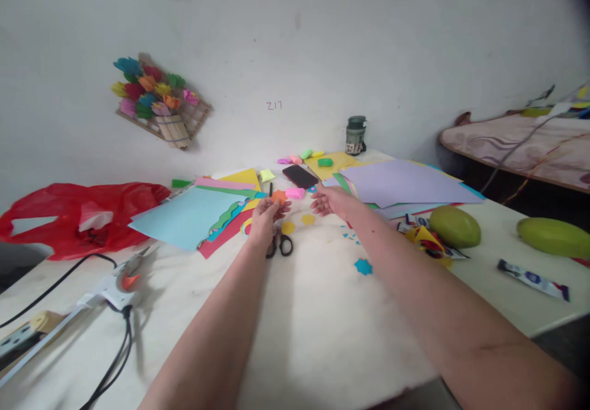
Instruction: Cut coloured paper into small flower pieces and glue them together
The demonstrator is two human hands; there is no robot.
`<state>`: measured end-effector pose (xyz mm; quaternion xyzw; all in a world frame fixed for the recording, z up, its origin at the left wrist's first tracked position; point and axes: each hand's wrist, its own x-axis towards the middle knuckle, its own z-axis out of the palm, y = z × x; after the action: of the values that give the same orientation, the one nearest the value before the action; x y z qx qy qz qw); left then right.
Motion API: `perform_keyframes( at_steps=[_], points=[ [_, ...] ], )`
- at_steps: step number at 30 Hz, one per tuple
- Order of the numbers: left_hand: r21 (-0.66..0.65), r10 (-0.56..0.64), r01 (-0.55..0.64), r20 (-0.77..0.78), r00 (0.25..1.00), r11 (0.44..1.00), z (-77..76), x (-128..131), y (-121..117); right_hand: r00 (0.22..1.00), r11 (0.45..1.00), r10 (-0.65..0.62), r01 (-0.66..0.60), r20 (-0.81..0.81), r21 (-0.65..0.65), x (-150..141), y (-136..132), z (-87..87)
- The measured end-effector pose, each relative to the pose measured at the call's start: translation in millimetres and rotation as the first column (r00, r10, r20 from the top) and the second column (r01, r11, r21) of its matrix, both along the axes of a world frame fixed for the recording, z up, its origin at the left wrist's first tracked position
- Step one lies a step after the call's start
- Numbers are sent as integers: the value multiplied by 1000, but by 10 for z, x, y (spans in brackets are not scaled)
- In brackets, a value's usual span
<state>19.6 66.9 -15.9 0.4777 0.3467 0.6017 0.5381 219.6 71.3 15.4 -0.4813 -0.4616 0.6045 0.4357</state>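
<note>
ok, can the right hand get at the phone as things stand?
Probably yes: the phone lies just past the fingertips of the right hand, seemingly uncovered; only a small blue piece shows by its near corner.

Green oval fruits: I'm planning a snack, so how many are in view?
2: one large green oval fruit beside the curled yellow paper, another farther right, at the picture's right edge. No others show.
</note>
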Motion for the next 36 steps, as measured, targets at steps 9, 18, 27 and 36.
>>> perform_keyframes(
  at_steps=[9,18,27,36],
  points=[
    [-13,19,-18,113,993,1000,31,-54,24,537,752,658,-487,527,-444,168,-159,40],
    [1,7,-7,104,995,1000,56,-50,27,355,898,402,-334,844,-287,-209,-326,122],
    [-17,-46,49,150,988,999,113,-64,-46,523,946,-7,-274,852,175,-495,-350,63],
    [-44,74,-71,62,995,996,183,-163,23,543,889,-118,-315,831,331,-644,-291,-135]
  ],
)
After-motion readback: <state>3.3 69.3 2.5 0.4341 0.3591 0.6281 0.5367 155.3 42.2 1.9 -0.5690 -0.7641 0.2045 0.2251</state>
